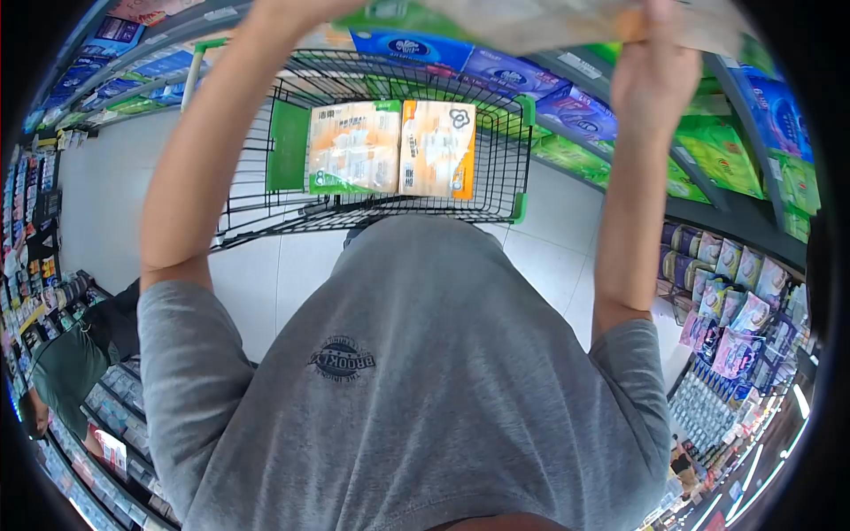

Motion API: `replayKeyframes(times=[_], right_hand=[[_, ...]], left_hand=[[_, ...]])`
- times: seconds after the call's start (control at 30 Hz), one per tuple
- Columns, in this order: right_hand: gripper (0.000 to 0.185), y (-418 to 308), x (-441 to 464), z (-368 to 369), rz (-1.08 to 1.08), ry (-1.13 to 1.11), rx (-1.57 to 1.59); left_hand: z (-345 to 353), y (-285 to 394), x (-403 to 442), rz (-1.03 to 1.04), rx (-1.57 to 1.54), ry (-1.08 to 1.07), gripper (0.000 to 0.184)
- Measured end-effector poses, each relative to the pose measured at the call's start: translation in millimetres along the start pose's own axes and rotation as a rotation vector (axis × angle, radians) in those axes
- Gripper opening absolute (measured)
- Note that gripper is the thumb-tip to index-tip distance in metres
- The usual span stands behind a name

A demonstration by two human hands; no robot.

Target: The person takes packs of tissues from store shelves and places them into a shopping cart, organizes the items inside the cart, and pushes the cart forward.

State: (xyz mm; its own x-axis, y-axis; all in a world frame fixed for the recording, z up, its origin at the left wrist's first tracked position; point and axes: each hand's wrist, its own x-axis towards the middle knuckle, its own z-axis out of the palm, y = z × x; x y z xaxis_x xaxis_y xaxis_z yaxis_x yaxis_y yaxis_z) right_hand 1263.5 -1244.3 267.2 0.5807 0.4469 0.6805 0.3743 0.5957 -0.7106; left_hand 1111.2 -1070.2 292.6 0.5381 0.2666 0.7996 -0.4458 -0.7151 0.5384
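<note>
My right hand (655,75) is raised at the top right, its fingers closed on the edge of a tissue pack (567,22). The pack is pale with a green end, blurred and cut off by the top edge. My left hand (301,11) is near the pack's green end at the top; its fingers are out of frame or smeared. Below, a black wire shopping cart (509,181) with green plastic corners stands in front of me. Two tissue packs lie side by side in it: one with green edging (354,146) and one with orange edging (434,146).
Shelves of blue tissue packs (412,49) and green packs (722,150) run along the far side and right. Hanging pouches (739,354) are at the right. A person in dark green clothing (71,363) is at the left, beside more shelves. Pale tile floor (115,186) surrounds the cart.
</note>
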Motion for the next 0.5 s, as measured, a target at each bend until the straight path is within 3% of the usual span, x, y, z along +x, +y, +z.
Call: replayKeyframes(times=[0.07,0.1,0.2,0.3,0.33,0.5], right_hand=[[0.037,31.0,-40.7,-7.1,0.268,0.147,0.085],[0.040,48.0,-64.1,-10.2,0.388,0.141,0.047],[0.042,74.0,-132.0,0.6,0.686,0.177,0.027],[0.043,96.4,-186.7,-1.9,0.952,0.198,0.193],[0.043,102.4,-203.0,-2.2,0.959,0.197,0.195],[0.045,110.3,-239.0,4.5,1.192,0.184,0.268]], left_hand=[[3.4,-10.1,-43.6,-0.300,-0.182,-0.048,0.095],[3.7,-14.7,-69.5,-0.419,-0.036,-0.040,0.094],[7.3,-19.4,-119.2,-0.722,-0.066,-0.162,0.084],[13.4,-60.3,-194.8,-0.747,0.007,-0.156,0.082],[13.5,-63.7,-208.5,-0.757,0.045,-0.175,0.094],[3.3,-60.7,-236.3,-0.865,0.064,-0.226,0.094]])
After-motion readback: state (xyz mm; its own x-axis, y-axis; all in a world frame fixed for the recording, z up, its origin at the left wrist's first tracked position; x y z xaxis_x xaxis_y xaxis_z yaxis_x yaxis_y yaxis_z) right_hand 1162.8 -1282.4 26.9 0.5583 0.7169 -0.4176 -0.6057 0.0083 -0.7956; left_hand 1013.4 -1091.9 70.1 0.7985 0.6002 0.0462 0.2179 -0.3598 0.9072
